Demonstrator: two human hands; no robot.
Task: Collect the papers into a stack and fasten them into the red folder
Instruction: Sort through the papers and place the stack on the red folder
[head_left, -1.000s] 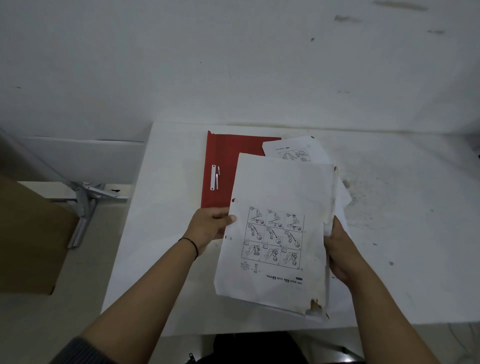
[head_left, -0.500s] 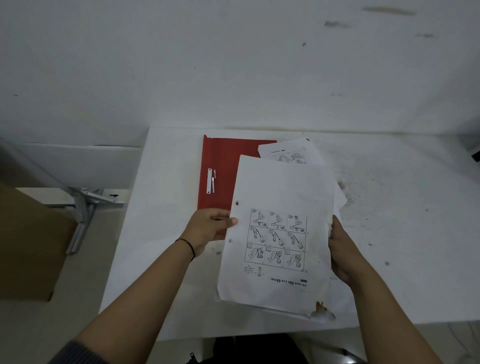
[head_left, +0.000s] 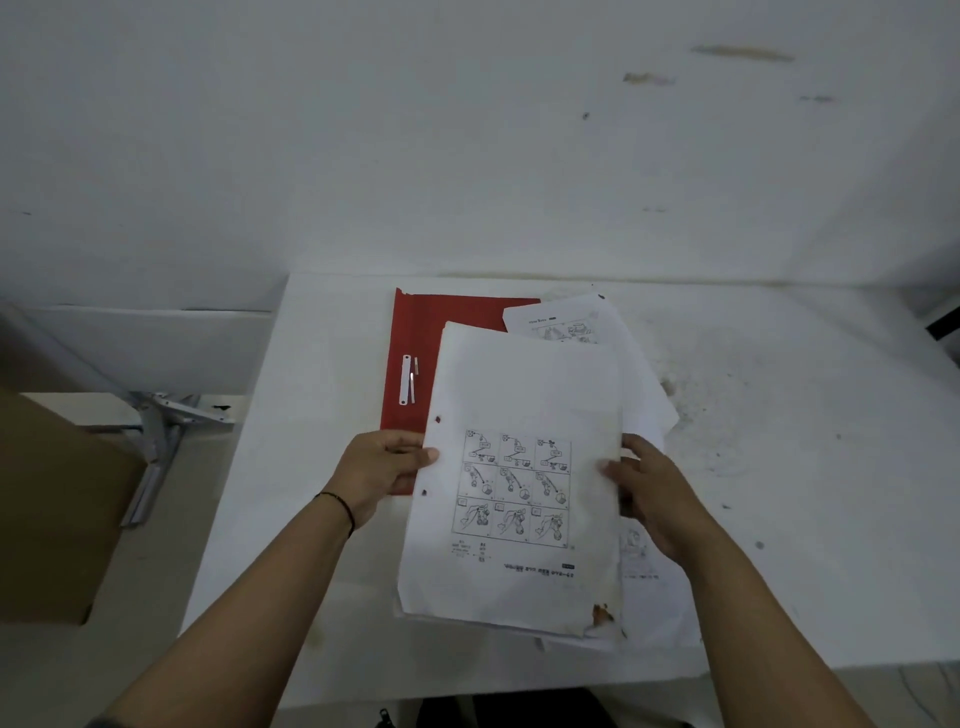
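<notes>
A stack of white papers (head_left: 524, 395) with a grid of drawings on the top sheet is held over the table. My left hand (head_left: 379, 470) pinches its left edge, thumb on top, near the two punched holes. My right hand (head_left: 649, 488) grips the right edge. The red folder (head_left: 441, 322) lies open and flat behind, partly covered by the stack, with its white fastener strip (head_left: 406, 379) showing on the left. More loose sheets (head_left: 566, 322) lie under and behind the stack, some sticking out at the lower right (head_left: 654, 597).
The white table (head_left: 779, 441) is stained and speckled to the right of the papers. It stands against a white wall. A brown cardboard box (head_left: 57, 509) and a metal bracket (head_left: 156, 431) are on the floor to the left.
The stack has dropped flatter and a little lower toward the table. My right hand has shifted from the raised edge to lie over the stack's right side.
</notes>
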